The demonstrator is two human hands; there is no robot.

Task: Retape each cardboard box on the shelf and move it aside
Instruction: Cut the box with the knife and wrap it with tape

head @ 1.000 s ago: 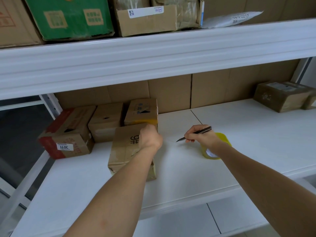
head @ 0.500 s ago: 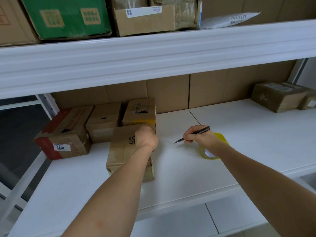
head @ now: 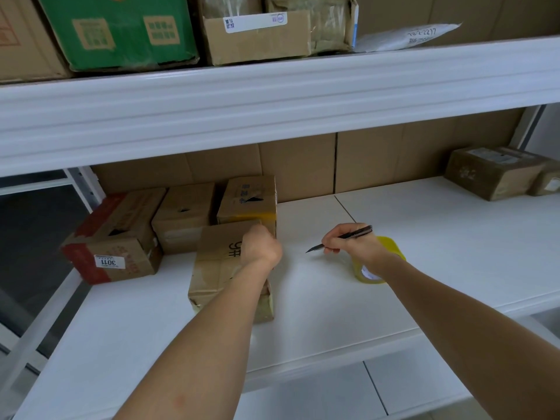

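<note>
head view: your left hand [head: 262, 248] gripped the far top edge of the front cardboard box [head: 221, 268], fingers curled over it, box on the white shelf [head: 333, 304] against three others. your right hand [head: 351, 245] pinched a black knife [head: 339, 239], wrist over the yellow tape roll [head: 377, 268].

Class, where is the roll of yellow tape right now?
The yellow tape roll sits on the white shelf, right of centre, partly hidden under the right hand holding the pen.
</note>
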